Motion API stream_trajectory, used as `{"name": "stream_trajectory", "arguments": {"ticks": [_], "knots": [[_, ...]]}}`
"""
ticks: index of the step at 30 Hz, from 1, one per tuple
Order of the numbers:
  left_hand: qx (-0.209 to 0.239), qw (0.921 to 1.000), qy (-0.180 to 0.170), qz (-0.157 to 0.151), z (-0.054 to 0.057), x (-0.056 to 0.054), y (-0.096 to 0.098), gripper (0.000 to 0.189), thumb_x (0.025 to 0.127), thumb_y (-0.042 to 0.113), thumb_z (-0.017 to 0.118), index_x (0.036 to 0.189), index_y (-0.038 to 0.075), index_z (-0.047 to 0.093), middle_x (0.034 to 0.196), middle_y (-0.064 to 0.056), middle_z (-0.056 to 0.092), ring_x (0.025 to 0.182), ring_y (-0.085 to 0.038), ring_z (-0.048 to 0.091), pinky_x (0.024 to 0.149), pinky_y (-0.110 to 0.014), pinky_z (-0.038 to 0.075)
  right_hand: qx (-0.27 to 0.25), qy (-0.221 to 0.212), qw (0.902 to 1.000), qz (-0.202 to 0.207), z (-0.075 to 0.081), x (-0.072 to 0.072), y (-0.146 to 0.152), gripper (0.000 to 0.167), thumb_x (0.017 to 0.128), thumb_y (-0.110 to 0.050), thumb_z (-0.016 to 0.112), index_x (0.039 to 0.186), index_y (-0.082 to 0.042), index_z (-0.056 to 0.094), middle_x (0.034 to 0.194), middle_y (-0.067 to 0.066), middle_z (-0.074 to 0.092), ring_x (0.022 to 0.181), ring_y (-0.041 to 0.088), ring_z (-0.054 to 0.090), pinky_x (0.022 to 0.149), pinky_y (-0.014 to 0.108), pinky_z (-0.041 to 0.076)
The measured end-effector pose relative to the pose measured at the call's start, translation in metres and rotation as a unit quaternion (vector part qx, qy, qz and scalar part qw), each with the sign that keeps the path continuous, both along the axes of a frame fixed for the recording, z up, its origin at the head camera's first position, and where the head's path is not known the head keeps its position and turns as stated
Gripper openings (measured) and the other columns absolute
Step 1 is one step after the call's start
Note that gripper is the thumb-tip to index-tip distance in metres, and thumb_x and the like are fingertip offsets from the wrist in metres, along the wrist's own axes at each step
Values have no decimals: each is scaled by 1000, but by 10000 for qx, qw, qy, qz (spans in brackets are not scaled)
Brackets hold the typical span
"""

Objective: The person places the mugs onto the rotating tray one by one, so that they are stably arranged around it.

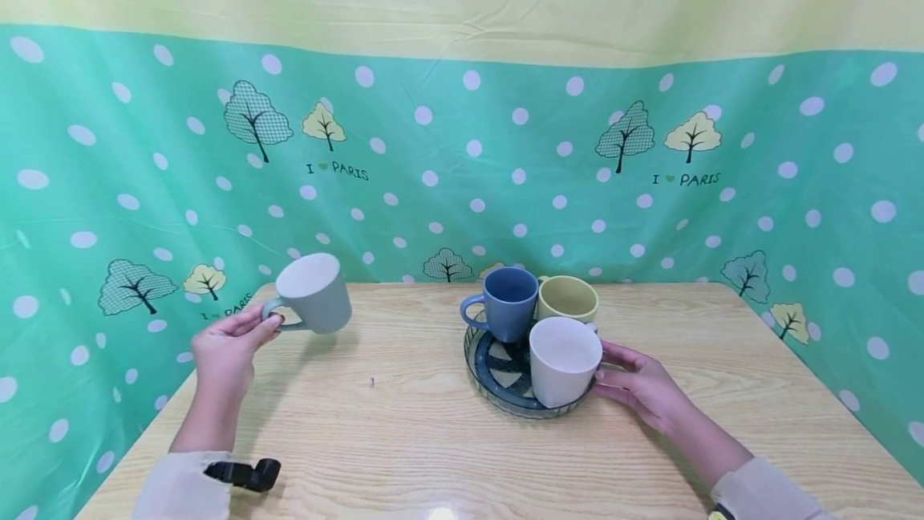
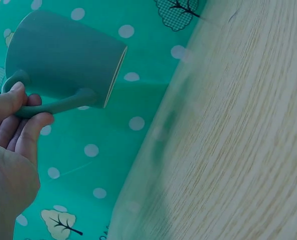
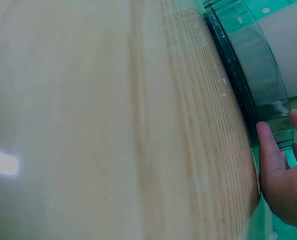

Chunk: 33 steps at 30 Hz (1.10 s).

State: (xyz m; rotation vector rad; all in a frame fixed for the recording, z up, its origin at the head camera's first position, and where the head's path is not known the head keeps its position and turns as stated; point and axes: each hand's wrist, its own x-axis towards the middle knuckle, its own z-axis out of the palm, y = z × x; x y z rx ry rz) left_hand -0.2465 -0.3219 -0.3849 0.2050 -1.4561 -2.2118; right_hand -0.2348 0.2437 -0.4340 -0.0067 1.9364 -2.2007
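We hold the grey-green mug (image 1: 315,292) by its handle in our left hand (image 1: 229,346), lifted above the table (image 1: 404,440); our right hand (image 1: 642,386), fingers relaxed, touches the tray (image 1: 498,379).

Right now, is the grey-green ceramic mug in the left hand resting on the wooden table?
No: the left hand holds the grey-green ceramic mug by its handle, tilted, above the wooden table.

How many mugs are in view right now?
4. A grey-green mug is held up by its handle in the left hand; a blue mug, yellow mug and white mug stand on the round tray. None seem hidden.
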Motion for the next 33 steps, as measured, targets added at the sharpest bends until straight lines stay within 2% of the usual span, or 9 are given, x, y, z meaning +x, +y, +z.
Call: {"name": "stream_trajectory", "arguments": {"ticks": [4,10,19,24,33], "knots": [[-91,9999,19,-57,-1,2,3,27,73,-16,76,96,0,76,82,-5,75,72,-12,72,67,-28,60,-14,32,10000,9,0,0,0,76,87,8,64,149,11,20,143,26,34,105,18,62,96,41,52],[-167,9998,4,-110,-1,3,8,27,75,-16,75,97,-1,75,83,-3,75,72,-12,72,67,-28,60,-34,43,10000,-21,-2,0,1,76,86,8,65,148,11,22,134,16,45,104,19,63,96,41,53],[-204,9991,167,-329,-1,3,15,29,74,-17,75,99,-4,73,84,-5,75,74,-13,72,69,-28,59,-9,17,10000,-1,-2,-1,0,75,88,8,65,149,10,21,146,27,31,106,19,62,96,42,52],[-240,9985,204,-447,-1,3,19,27,77,-18,72,98,-2,74,85,-6,75,73,-13,72,69,-28,59,-3,31,10000,4,-1,0,1,75,88,7,65,149,10,21,144,26,34,106,19,62,96,42,52],[-379,9978,-46,-534,-1,6,25,26,81,-15,70,97,5,76,87,-3,75,76,-11,72,72,-27,59,-21,89,10000,27,-3,-1,2,76,87,7,65,148,11,21,136,18,44,106,20,62,96,43,52]]}}
